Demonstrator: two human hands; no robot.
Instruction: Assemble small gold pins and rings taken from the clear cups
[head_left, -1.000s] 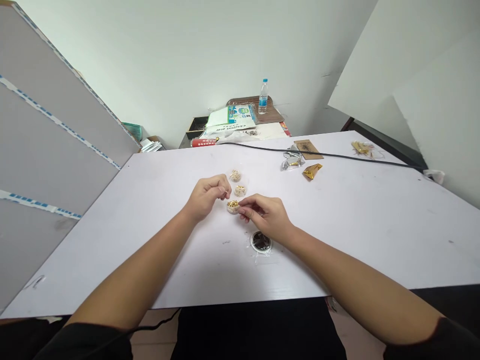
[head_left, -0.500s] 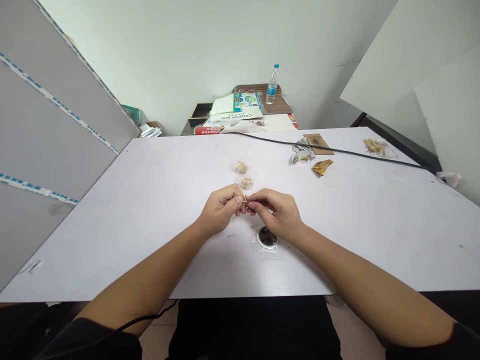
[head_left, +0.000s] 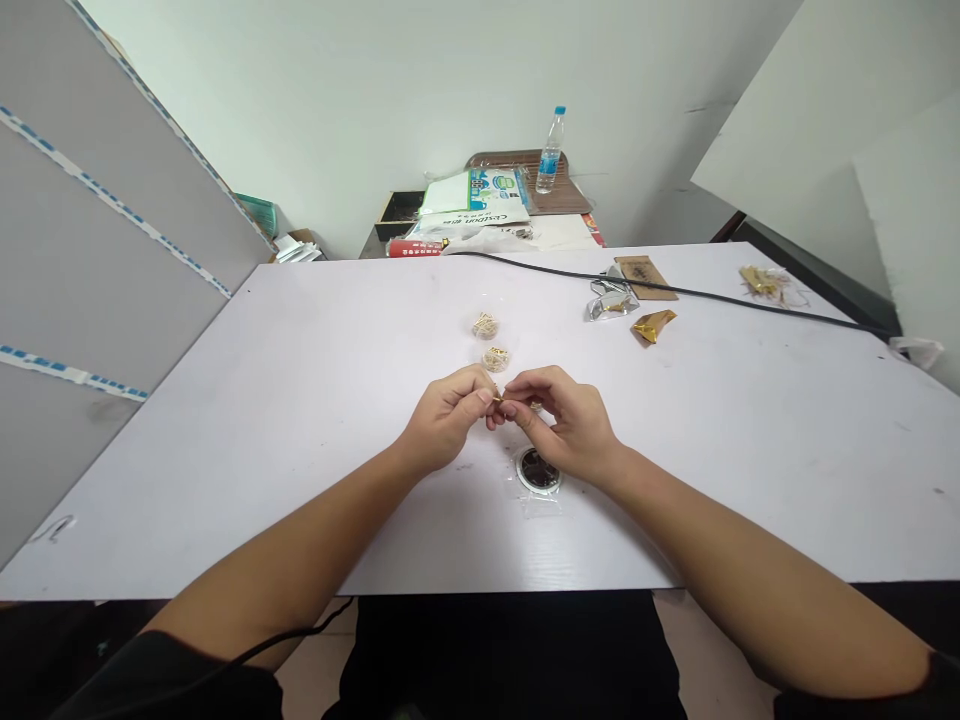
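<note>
My left hand (head_left: 454,415) is closed, pinching a small gold-coloured piece (head_left: 497,398) between thumb and forefinger. My right hand (head_left: 566,415) meets it from the right, thumb and fingers closed at the same piece; what exactly its tips grip is too small to make out. More gold-coloured bits (head_left: 535,406) show under the right hand's curled fingers. Just beyond the hands are two small clear containers of thin gold-coloured pieces, a nearer one (head_left: 496,358) and a farther one (head_left: 485,325). A round dark disc with a pale rim (head_left: 538,471) lies below my right hand on clear plastic, partly covered by the hand.
A black cable (head_left: 555,270) crosses the far part of the white table (head_left: 337,350). At the back right are a silver packet (head_left: 611,303), a gold wrapper (head_left: 653,326), a brown card (head_left: 646,278) and a gold-coloured bundle (head_left: 765,282). A water bottle (head_left: 550,155) stands beyond the table.
My right hand's fingers have opened a little and drawn slightly right, showing gold-coloured bits beneath them. The left hand keeps its pinch. The whole view has shifted slightly.
</note>
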